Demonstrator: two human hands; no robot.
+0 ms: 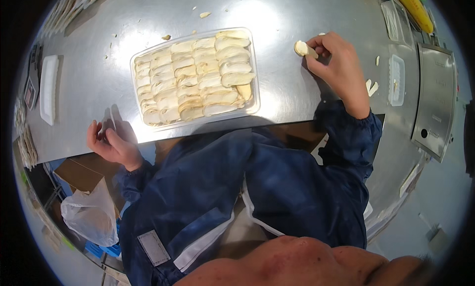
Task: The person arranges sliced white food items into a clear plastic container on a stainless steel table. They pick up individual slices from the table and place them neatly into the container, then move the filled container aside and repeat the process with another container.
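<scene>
My right hand pinches a short stack of pale, cream-coloured slices between thumb and fingers, above the steel table at the right. My left hand is at the table's front edge on the left, palm up with curled fingers apart; a thin whitish sliver stands out near its fingertips, and I cannot tell whether it is held. Between the hands lies a clear plastic tray filled with overlapping rows of similar slices. At its right side one yellower slice lies at a different angle from the rest.
Small scraps are scattered on the steel table. Loose slices and a small plastic container lie at the right, near a steel appliance. A white tray is on the left. Below the edge are a cardboard box and a plastic bag.
</scene>
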